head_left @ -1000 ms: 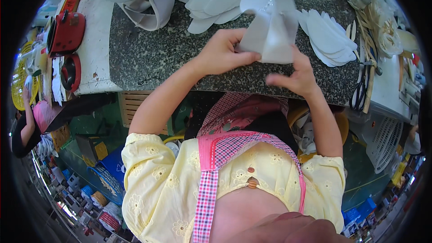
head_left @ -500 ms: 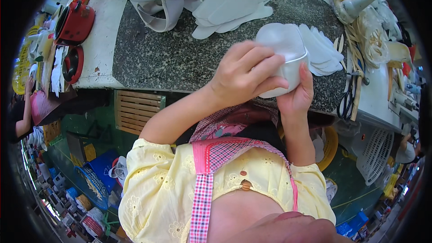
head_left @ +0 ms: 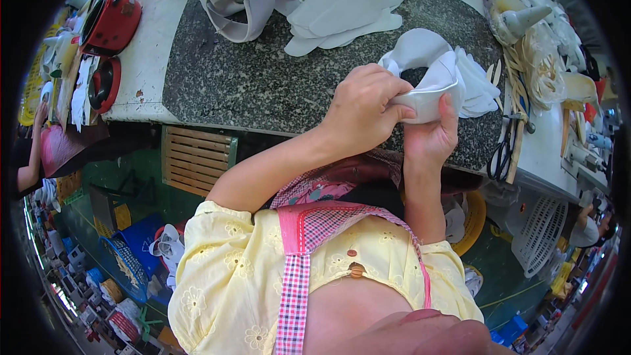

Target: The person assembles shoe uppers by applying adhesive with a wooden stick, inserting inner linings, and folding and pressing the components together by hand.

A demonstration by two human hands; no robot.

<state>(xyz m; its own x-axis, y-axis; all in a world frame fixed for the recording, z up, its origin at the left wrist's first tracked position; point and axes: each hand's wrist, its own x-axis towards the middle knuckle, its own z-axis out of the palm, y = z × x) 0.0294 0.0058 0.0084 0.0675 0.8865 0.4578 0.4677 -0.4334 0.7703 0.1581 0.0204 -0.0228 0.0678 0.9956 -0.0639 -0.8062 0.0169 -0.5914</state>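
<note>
A white shoe upper [head_left: 422, 46] is held over the near edge of the dark speckled slab [head_left: 223, 85]. It forms a loop, and the slab shows through its opening. My left hand [head_left: 368, 102] pinches the near-left part of its edge between thumb and fingers. From below and to the right, my right hand [head_left: 430, 138] grips the same upper, thumb on its outer side and the other fingers mostly hidden behind it. Just right of the upper, a small fan of white curved pieces [head_left: 478, 85] lies on the slab. Farther off lies a stack of long white flat pieces [head_left: 345, 10].
More white uppers [head_left: 243, 3] are heaped at the far left. Scissors [head_left: 503, 154] and a hammer [head_left: 522, 121] are at the table's right side, near a bagged glue bottle [head_left: 522, 23]. A red pot [head_left: 112, 23] stands at left. Another person's arm [head_left: 33, 151] shows at far left.
The upper has turned and opened into a loop; before, it looked closed and rounded. My left hand has shifted from across its top to its near-left edge. My right hand keeps its grip.
</note>
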